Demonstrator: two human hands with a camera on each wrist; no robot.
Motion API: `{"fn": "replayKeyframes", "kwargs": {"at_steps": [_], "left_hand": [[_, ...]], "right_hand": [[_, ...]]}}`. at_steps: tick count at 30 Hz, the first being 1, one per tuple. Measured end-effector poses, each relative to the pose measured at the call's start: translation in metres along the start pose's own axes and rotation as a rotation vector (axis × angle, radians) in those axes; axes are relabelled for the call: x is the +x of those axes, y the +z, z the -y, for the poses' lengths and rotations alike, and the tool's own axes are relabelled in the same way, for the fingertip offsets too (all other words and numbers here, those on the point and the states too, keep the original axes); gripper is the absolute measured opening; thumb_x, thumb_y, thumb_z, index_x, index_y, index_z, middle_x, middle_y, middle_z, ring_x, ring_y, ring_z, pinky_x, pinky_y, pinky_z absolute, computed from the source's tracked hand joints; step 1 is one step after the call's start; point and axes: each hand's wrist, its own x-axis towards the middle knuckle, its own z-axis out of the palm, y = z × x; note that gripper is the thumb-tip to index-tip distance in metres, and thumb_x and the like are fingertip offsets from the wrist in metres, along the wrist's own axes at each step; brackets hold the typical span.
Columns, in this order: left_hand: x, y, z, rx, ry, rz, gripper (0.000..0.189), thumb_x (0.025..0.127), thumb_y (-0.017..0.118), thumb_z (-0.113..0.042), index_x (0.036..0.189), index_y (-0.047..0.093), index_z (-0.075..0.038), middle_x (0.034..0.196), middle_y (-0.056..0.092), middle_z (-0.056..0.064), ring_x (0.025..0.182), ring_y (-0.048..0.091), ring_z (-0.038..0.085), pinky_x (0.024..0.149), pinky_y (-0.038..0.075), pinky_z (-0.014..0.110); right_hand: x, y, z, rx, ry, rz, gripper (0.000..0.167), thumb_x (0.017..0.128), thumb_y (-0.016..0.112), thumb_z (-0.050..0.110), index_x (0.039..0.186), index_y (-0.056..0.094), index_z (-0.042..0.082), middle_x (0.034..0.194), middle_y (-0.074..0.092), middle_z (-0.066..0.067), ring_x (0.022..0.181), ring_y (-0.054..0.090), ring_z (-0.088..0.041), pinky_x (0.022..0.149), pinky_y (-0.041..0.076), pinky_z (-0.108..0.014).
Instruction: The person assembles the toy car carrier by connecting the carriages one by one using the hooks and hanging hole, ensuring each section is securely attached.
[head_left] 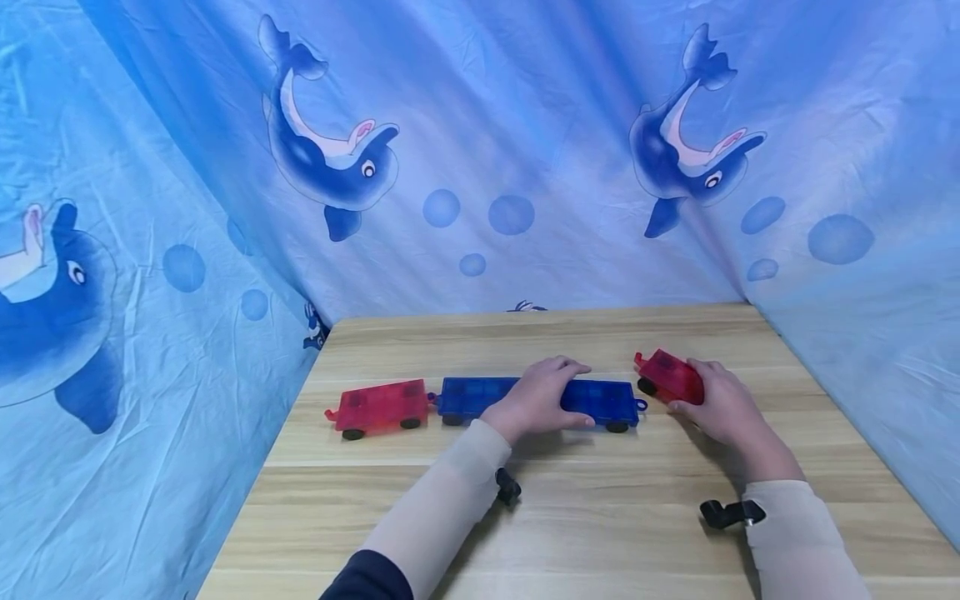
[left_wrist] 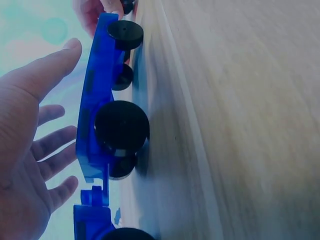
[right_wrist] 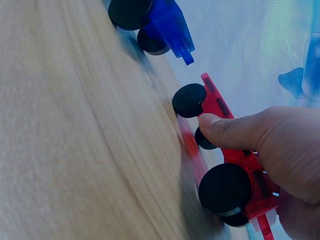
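Observation:
My left hand point(head_left: 538, 396) is over a row of toy train cars, its fingers spread. In the left wrist view its thumb and fingers lie alongside a blue car point(left_wrist: 90, 120); whether they touch it I cannot tell. That car is coupled to a second blue car point(head_left: 472, 393), which meets a red car point(head_left: 382, 406) at the row's left end. My right hand point(head_left: 720, 404) grips another red car point(head_left: 670, 377) between thumb and fingers. This car sits angled, its hook toward the ring point(head_left: 642, 405) on the blue car, with a gap between them.
The cars stand on a wood-grain table point(head_left: 585, 525). A blue curtain point(head_left: 465, 108) printed with dolphins and bubbles hangs behind and at both sides. A black wrist mount point(head_left: 507, 487) is on the left sleeve, another black mount point(head_left: 723, 514) on the right.

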Motion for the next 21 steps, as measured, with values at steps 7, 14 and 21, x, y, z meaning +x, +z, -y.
{"fn": "replayKeyframes", "kwargs": {"at_steps": [7, 14, 21], "left_hand": [[0.007, 0.004, -0.006, 0.02, 0.014, 0.016, 0.087, 0.085, 0.077, -0.067, 0.156, 0.049, -0.027, 0.15, 0.052, -0.006, 0.139, 0.048, 0.018, 0.118, 0.04, 0.041], [0.012, 0.009, -0.011, 0.065, 0.025, 0.012, 0.087, 0.084, 0.076, -0.069, 0.155, 0.051, -0.026, 0.147, 0.055, -0.004, 0.136, 0.052, 0.018, 0.115, 0.043, 0.04], [0.016, 0.015, -0.018, 0.076, -0.001, 0.025, 0.088, 0.083, 0.077, -0.069, 0.156, 0.049, -0.029, 0.148, 0.055, -0.005, 0.135, 0.053, 0.017, 0.115, 0.044, 0.04]], "right_hand": [[-0.002, -0.001, 0.001, 0.005, -0.005, 0.013, 0.087, 0.088, 0.084, 0.023, 0.154, 0.038, -0.01, 0.139, 0.048, -0.035, 0.12, 0.05, -0.055, 0.094, 0.048, -0.073], [-0.005, -0.004, 0.001, 0.033, -0.02, 0.029, 0.086, 0.086, 0.085, 0.019, 0.155, 0.039, -0.008, 0.14, 0.048, -0.033, 0.12, 0.05, -0.054, 0.094, 0.047, -0.073], [-0.007, -0.008, 0.0, 0.041, -0.023, 0.046, 0.089, 0.083, 0.087, 0.016, 0.154, 0.04, -0.007, 0.141, 0.047, -0.033, 0.122, 0.049, -0.054, 0.096, 0.045, -0.074]]}}
